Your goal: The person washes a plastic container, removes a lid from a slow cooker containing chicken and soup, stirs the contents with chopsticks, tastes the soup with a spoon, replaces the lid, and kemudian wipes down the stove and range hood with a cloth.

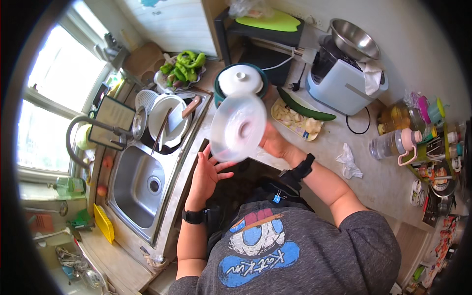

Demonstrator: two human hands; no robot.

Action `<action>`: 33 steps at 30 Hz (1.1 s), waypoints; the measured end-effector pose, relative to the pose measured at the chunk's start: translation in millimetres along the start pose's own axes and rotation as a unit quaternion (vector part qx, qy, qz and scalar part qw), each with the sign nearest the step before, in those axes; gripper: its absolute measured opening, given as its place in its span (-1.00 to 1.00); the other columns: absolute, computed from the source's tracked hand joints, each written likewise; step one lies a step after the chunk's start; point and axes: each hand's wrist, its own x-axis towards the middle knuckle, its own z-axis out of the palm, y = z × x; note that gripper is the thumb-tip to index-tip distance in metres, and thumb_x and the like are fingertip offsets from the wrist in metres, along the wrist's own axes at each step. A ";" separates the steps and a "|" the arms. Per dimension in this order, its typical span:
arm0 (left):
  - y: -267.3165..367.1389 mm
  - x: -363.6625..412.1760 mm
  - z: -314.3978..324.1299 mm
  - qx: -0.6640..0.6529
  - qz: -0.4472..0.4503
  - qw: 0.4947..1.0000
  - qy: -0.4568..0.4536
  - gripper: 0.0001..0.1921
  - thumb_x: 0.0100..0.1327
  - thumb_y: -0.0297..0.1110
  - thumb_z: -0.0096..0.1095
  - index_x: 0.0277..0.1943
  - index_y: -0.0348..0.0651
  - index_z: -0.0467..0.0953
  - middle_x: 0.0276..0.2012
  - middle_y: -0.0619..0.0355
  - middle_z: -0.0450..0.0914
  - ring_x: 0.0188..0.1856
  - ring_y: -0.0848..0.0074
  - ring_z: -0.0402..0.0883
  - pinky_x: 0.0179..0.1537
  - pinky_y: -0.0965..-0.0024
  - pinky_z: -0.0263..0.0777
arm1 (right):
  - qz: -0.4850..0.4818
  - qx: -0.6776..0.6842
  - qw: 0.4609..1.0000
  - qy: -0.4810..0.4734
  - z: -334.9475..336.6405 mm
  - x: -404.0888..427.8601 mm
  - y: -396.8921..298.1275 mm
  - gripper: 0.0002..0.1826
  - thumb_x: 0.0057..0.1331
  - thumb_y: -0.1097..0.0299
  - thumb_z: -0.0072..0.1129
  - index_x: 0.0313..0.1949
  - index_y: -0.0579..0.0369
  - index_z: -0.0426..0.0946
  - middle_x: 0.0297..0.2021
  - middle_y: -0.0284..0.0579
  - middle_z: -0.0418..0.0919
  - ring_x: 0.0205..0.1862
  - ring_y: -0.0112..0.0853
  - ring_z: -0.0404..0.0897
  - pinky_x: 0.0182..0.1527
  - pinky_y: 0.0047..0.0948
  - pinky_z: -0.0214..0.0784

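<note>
A translucent plastic bowl or lid, round with a ring at its middle, is held tilted above the counter's front edge. My right hand grips it by its right side, the fingers partly hidden behind the plastic. Below its lower left rim is my left hand, fingers spread and fingertips at the rim; whether they bear any weight is unclear. Just beyond stands a dark green pot with a white lid. To the right, a tray carries garlic cloves and a cucumber.
At left is a steel sink with a curved faucet. A cleaver lies across a white pot beside green peppers. Rightward are a crumpled tissue, a water bottle and a pale blue appliance bearing a steel bowl.
</note>
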 end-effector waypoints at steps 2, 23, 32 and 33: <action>-6.9 11.4 0.5 0.047 -0.027 0.996 0.066 -0.52 0.20 -0.26 -0.16 0.16 -0.15 0.00 -0.07 0.08 0.35 -0.13 0.44 0.44 -0.36 0.44 0.45 | 0.046 -0.050 0.997 0.034 4.1 -13.3 -3.4 -0.50 0.02 0.45 0.06 0.00 0.10 0.18 -0.13 -0.15 0.33 -0.14 -0.41 0.41 -0.16 -0.49 0.33; -33.5 45.8 -4.6 0.307 -0.154 0.934 0.096 -0.54 0.11 -0.46 -0.05 0.09 -0.15 0.06 -0.15 0.11 0.40 -0.21 0.48 0.46 -0.36 0.50 0.39 | 0.043 -0.312 0.827 0.465 -177.1 -94.0 -66.7 -0.87 0.01 0.46 -0.03 -0.61 0.28 0.41 -0.74 -0.14 0.44 -0.78 -0.46 0.45 -0.81 -0.59 0.19; -45.8 78.8 2.7 0.245 -0.199 0.948 0.043 -0.60 0.13 -0.48 -0.10 0.06 -0.14 0.11 -0.08 0.13 0.35 -0.17 0.46 0.45 -0.33 0.54 0.37 | -0.033 -0.317 0.782 0.535 -209.2 -138.7 -89.4 -0.94 -0.03 0.48 0.02 -0.57 0.20 0.41 -0.69 -0.26 0.39 -0.69 -0.56 0.39 -0.71 -0.58 0.32; -50.5 87.5 6.6 0.225 -0.196 0.954 0.027 -0.60 0.13 -0.48 -0.10 0.06 -0.13 0.11 -0.08 0.13 0.33 -0.18 0.43 0.45 -0.31 0.49 0.37 | -0.031 -0.293 0.786 0.543 -217.0 -154.5 -94.7 -0.94 0.02 0.46 0.03 -0.51 0.18 0.41 -0.66 -0.24 0.41 -0.68 -0.55 0.41 -0.67 -0.58 0.34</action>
